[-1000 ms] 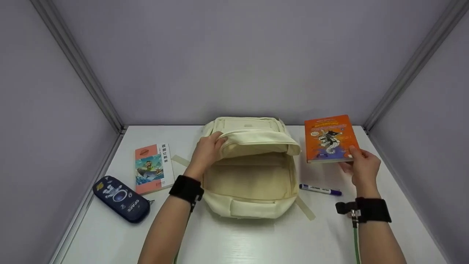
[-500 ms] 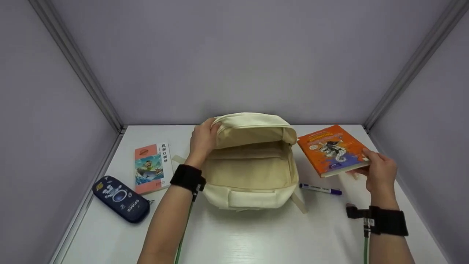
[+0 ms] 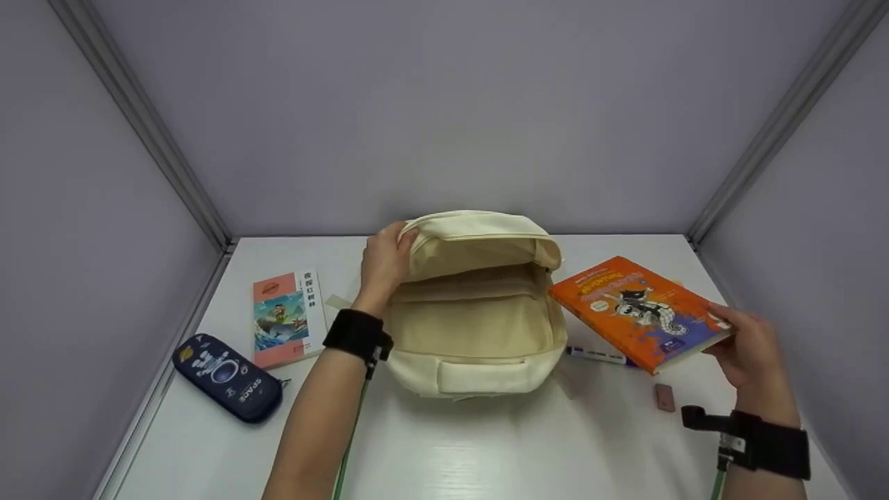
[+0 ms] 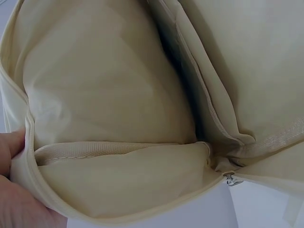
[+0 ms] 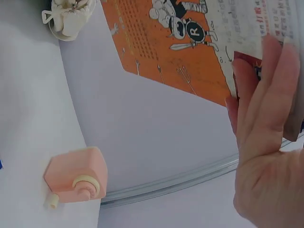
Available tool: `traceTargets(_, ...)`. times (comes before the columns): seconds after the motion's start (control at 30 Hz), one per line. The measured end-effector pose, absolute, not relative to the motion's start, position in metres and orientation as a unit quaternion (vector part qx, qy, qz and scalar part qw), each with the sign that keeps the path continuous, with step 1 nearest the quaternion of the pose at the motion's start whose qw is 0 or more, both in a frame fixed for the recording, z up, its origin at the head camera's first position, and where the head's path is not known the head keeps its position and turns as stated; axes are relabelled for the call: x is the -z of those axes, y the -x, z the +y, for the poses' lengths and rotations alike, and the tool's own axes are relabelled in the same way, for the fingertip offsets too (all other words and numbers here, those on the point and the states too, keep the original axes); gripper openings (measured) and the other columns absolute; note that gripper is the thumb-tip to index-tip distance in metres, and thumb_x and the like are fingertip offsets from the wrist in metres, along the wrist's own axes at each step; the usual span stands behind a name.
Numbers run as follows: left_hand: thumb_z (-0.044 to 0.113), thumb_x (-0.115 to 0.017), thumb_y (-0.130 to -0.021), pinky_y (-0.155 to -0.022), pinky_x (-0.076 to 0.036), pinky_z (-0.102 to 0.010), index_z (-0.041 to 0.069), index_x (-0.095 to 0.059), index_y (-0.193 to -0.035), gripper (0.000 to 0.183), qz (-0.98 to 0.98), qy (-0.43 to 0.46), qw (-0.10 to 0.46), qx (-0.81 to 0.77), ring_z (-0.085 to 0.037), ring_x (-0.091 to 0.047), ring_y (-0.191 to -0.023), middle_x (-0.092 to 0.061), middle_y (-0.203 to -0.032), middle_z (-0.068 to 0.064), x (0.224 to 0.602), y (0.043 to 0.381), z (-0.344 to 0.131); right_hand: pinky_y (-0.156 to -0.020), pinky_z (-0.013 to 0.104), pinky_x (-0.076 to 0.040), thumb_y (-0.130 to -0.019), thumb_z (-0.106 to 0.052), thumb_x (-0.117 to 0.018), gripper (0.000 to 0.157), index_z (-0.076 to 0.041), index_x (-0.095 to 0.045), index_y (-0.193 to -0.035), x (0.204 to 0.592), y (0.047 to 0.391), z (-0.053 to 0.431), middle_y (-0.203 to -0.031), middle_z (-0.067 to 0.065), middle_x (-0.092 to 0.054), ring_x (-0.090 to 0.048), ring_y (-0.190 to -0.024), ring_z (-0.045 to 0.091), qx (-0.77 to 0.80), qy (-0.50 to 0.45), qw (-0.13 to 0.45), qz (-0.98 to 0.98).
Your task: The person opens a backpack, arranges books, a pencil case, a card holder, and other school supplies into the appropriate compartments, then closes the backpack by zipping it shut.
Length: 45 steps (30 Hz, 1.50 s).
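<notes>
At right, only my wrist view shows the book's back (image 5: 161, 52); right grip (image 3: 752, 349) pinches its corner, left grip (image 3: 385, 262) the bag (image 3: 479, 377).

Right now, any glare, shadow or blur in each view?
Head: glare streak on the table, soft shadow below the orange book; left wrist: dark gap inside the backpack; right wrist: fine print on the orange book's back looks soft.

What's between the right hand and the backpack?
Head view: the orange book, gripped by the right hand, spans toward the backpack; a marker, partly hidden by the book, lies there too.
</notes>
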<state>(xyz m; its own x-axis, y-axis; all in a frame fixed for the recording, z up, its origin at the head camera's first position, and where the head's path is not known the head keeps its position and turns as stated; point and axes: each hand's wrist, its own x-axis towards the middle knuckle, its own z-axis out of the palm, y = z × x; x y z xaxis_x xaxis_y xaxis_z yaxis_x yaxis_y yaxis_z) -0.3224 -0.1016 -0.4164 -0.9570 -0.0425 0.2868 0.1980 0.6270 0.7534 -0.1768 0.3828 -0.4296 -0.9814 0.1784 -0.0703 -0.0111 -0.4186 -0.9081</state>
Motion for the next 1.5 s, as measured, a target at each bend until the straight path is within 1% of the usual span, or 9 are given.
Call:
traceTargets(0.17,0.032,-0.056,-0.101,-0.096,-0.046,-0.043,0.005,-0.065,-0.126,0.038,-0.891,0.037,0.109,0.439,-0.029,-0.06,-0.116,-0.064,-0.126,-0.012,0.417,0.325,-0.102,-0.06,0.026,-0.056,-0.106,-0.01,-0.039,0.041,-0.001,-0.076,-0.091,0.443,0.176,0.377,-0.08,0.01,-0.071,-0.069,-0.068,0.017,-0.825,0.047,-0.007,-0.564)
traceTargets(0.37,0.031,-0.056,-0.101,-0.097,-0.045,-0.042,0.005,-0.065,-0.125,0.037,-0.892,0.04,0.094,0.439,-0.029,-0.059,-0.117,-0.065,-0.125,-0.011,0.416,0.328,-0.099,-0.058,0.027,-0.056,-0.106,-0.012,-0.04,0.039,-0.004,-0.074,-0.089,0.459,0.18,0.35,-0.077,0.01,-0.071,-0.069,-0.066,0.016,-0.807,0.053,-0.038,-0.587)
traceTargets(0.5,0.029,-0.057,-0.101,-0.093,-0.047,-0.041,0.005,-0.069,-0.117,0.031,-0.891,0.043,0.096,0.442,-0.026,-0.063,-0.109,-0.068,-0.118,-0.009,0.416,0.33,-0.097,-0.06,0.031,-0.057,-0.105,-0.012,-0.046,0.034,-0.002,-0.074,-0.09,0.47,0.184,0.325,-0.08,0.012,-0.072,-0.07,-0.068,0.019,-0.799,0.068,-0.05,-0.595)
traceTargets(0.63,0.03,-0.058,-0.1,-0.088,-0.049,-0.041,0.007,-0.071,-0.108,0.027,-0.893,0.042,0.104,0.436,-0.024,-0.065,-0.101,-0.07,-0.111,-0.007,0.416,0.331,-0.096,-0.068,0.034,-0.058,-0.104,-0.015,-0.05,0.03,0.012,-0.063,-0.109,0.485,0.19,0.302,-0.087,0.013,-0.072,-0.072,-0.076,0.021,-0.779,0.087,-0.084,-0.615)
traceTargets(0.8,0.032,-0.058,-0.1,-0.088,-0.049,-0.044,0.008,-0.071,-0.111,0.029,-0.901,0.044,0.108,0.418,-0.027,-0.064,-0.105,-0.069,-0.115,-0.009,0.415,0.332,-0.096,-0.07,0.034,-0.058,-0.102,-0.019,-0.056,0.051,0.022,-0.041,-0.128,0.508,0.192,0.285,-0.09,0.013,-0.069,-0.071,-0.076,0.022,-0.728,0.113,-0.111,-0.667)
traceTargets(0.9,0.032,-0.058,-0.1,-0.088,-0.049,-0.044,0.008,-0.071,-0.114,0.03,-0.904,0.043,0.105,0.411,-0.028,-0.064,-0.106,-0.068,-0.117,-0.009,0.415,0.333,-0.097,-0.066,0.032,-0.058,-0.1,-0.02,-0.059,0.053,0.02,-0.042,-0.13,0.523,0.19,0.281,-0.088,0.012,-0.067,-0.07,-0.069,0.019,-0.693,0.142,-0.124,-0.696)
traceTargets(1.1,0.032,-0.058,-0.1,-0.082,-0.049,-0.045,0.008,-0.07,-0.104,0.028,-0.905,0.042,0.104,0.411,-0.027,-0.064,-0.094,-0.069,-0.108,-0.01,0.414,0.334,-0.098,-0.061,0.028,-0.056,-0.1,-0.022,-0.059,0.054,0.017,-0.043,-0.135,0.537,0.189,0.286,-0.091,0.011,-0.067,-0.066,-0.066,0.016,-0.669,0.159,-0.137,-0.713)
traceTargets(1.3,0.031,-0.059,-0.1,-0.085,-0.049,-0.046,0.008,-0.07,-0.11,0.028,-0.902,0.038,0.107,0.416,-0.029,-0.065,-0.1,-0.069,-0.113,-0.01,0.416,0.331,-0.099,-0.069,0.032,-0.057,-0.101,-0.026,-0.059,0.056,0.016,-0.042,-0.133,0.53,0.189,0.29,-0.095,0.012,-0.067,-0.069,-0.076,0.02,-0.709,0.128,-0.148,-0.678)
traceTargets(1.5,0.03,-0.058,-0.1,-0.086,-0.05,-0.045,0.005,-0.067,-0.12,0.033,-0.904,0.042,0.1,0.413,-0.03,-0.065,-0.099,-0.068,-0.117,-0.013,0.418,0.329,-0.099,-0.074,0.033,-0.057,-0.103,-0.021,-0.054,0.041,0.013,-0.051,-0.126,0.527,0.192,0.274,-0.096,0.012,-0.069,-0.07,-0.081,0.02,-0.765,0.096,-0.144,-0.621)
